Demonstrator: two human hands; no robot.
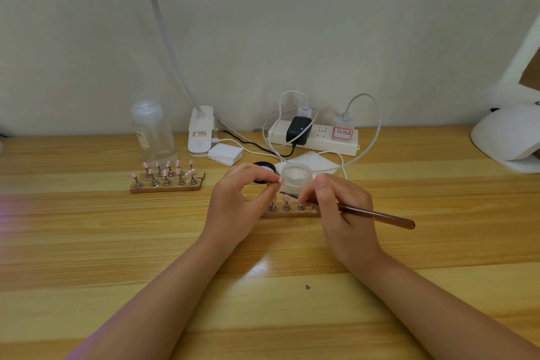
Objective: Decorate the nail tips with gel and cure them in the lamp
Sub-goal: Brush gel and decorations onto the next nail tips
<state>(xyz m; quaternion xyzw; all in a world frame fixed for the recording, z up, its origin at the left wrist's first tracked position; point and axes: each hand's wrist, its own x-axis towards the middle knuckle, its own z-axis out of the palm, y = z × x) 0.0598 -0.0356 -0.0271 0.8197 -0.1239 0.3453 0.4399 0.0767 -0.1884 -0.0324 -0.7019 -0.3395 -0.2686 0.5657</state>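
Evidently, a pink nail tip is pinched by the left hand above its wooden stand on the surface, steadied for the brush gripped pen-like by the right hand; the open gel jar is kept just behind.

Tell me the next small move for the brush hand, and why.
Probably ease the thin brown-handled brush tip onto the pink nail tip pinched by the left hand. The right hand holds the brush just below that tip, beside the open clear glass jar.
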